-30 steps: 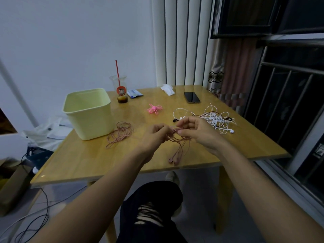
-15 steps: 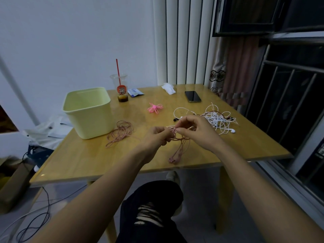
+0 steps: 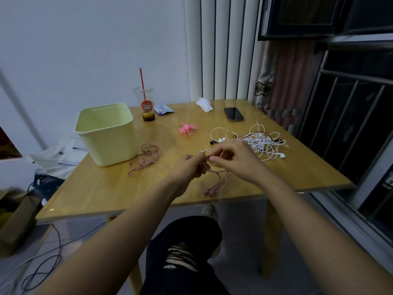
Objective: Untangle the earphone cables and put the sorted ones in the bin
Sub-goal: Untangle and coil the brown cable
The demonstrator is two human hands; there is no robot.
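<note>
While both hands pinch the pink earphone cable (image 3: 215,177) above the tabletop's (image 3: 102,190) near edge, its earbuds dangle. Left hand (image 3: 189,165) and right hand (image 3: 236,160) have curled fingers. The bin (image 3: 106,135) stands near the left edge.

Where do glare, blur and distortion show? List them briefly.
Head view: dim, even light; soft glare on the far edge of the wooden table by the phone; the cardboard box at lower left smears; wide-angle distortion bows lines near the frame edges.

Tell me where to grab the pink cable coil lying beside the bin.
I'd pinch the pink cable coil across its bunched loops at the far end, coming from above and the right: it lies flat on the table, and the bin stands close on its left.
</note>
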